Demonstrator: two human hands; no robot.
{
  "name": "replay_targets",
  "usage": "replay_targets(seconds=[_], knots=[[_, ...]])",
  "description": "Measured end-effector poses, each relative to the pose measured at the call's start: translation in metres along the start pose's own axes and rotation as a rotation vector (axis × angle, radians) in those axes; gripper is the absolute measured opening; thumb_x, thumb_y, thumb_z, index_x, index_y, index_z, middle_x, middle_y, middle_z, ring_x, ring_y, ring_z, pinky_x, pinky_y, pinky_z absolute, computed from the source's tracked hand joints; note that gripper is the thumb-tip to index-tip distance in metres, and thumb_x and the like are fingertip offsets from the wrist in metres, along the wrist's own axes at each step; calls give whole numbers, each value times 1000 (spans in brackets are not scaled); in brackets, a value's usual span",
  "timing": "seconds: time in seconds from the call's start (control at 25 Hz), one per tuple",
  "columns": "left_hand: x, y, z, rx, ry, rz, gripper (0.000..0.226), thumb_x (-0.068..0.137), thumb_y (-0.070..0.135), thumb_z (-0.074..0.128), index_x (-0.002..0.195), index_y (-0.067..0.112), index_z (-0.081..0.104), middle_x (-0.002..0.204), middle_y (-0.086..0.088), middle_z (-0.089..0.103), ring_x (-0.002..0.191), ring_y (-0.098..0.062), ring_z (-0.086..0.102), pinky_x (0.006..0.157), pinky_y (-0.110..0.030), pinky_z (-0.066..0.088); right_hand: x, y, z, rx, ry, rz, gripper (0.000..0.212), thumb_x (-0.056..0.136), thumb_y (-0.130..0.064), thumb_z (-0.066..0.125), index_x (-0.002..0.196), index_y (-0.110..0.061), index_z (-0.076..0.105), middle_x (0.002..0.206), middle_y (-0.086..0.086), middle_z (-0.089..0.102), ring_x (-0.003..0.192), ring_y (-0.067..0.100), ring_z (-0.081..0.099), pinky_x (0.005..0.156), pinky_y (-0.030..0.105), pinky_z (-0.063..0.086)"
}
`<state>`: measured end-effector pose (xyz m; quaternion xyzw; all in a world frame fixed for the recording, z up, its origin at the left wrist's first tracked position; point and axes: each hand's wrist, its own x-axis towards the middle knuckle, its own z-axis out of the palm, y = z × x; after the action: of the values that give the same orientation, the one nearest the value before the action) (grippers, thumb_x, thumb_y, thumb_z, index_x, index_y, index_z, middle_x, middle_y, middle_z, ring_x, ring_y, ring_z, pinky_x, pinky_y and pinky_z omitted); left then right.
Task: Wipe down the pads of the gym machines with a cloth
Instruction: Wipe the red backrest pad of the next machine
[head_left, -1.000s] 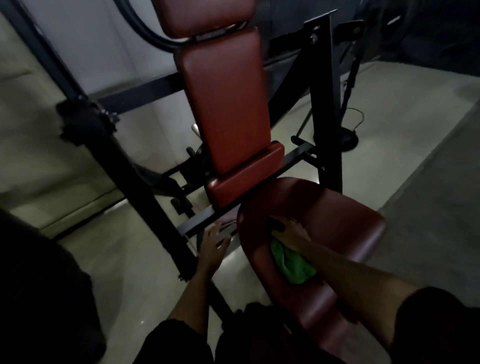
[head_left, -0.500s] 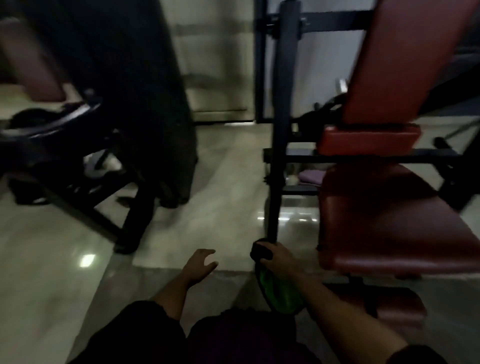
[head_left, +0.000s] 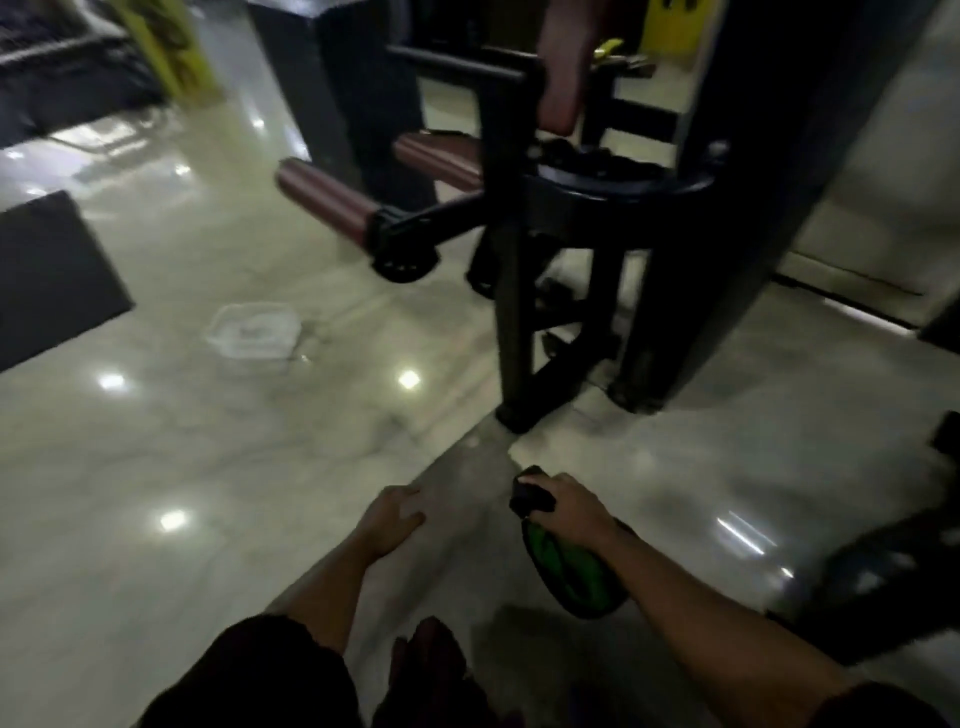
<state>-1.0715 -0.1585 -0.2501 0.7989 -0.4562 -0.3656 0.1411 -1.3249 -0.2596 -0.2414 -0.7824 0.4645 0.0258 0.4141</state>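
Fingers of your right hand (head_left: 571, 506) curl round a bunched green cloth (head_left: 571, 577) and a small black object (head_left: 530, 499), your left hand (head_left: 387, 525) relaxed and empty beside it, the maroon cylindrical roller pads (head_left: 327, 208) far ahead.

We look into a dim, underexposed room. The glossy floor (head_left: 249, 467) throws back small square glints from lamps overhead, three bright ones across the left and middle, plus a streak of glare at the right. The black machine frame (head_left: 511, 312) sinks almost to silhouette, its detail lost. Motion blur softens everything: the roller pad (head_left: 324, 205), the clear container (head_left: 254, 330) and the frame's edges all smear. Straight lines lean and bend toward the upper corners. The green object (head_left: 571, 571) in the right hand (head_left: 571, 506) is the one vivid colour — too soft to identify.
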Motion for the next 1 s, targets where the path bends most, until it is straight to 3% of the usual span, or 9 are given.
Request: replay_targets(seconds=[0.12, 0.4, 0.64, 1.0], knots=[[7, -69, -87, -123, 167, -85, 46, 91, 24, 58, 134, 14, 46, 140, -14, 42, 129, -28, 43, 104, -32, 35, 83, -100, 21, -38, -62, -161, 58, 91, -28, 55, 143, -31, 31, 141, 12, 41, 127, 27, 42, 97, 25, 34], [43, -179, -237, -489, 529, -242, 42, 88, 25, 61, 129, 18, 52, 135, -9, 47, 119, -26, 51, 96, -33, 42, 243, -292, 59, -89, -179, -306, 57, 88, -30, 58, 139, -38, 36, 125, 14, 45, 117, 30, 47, 93, 29, 38], [142, -244, -351, -605, 597, -255, 44, 87, 27, 62, 130, 20, 52, 134, -6, 50, 118, -22, 51, 88, -27, 40, 394, -406, 59, -141, -183, -395, 57, 87, -29, 60, 139, -35, 38, 125, 14, 47, 118, 30, 48, 90, 27, 37], [315, -299, -537, -682, 565, -259, 42, 88, 30, 61, 129, 23, 53, 134, -4, 51, 113, -16, 52, 87, -26, 37, 614, -553, 29, -137, -146, -416, 55, 84, -26, 62, 135, -38, 44, 123, 12, 51, 116, 26, 49, 91, 28, 38]])
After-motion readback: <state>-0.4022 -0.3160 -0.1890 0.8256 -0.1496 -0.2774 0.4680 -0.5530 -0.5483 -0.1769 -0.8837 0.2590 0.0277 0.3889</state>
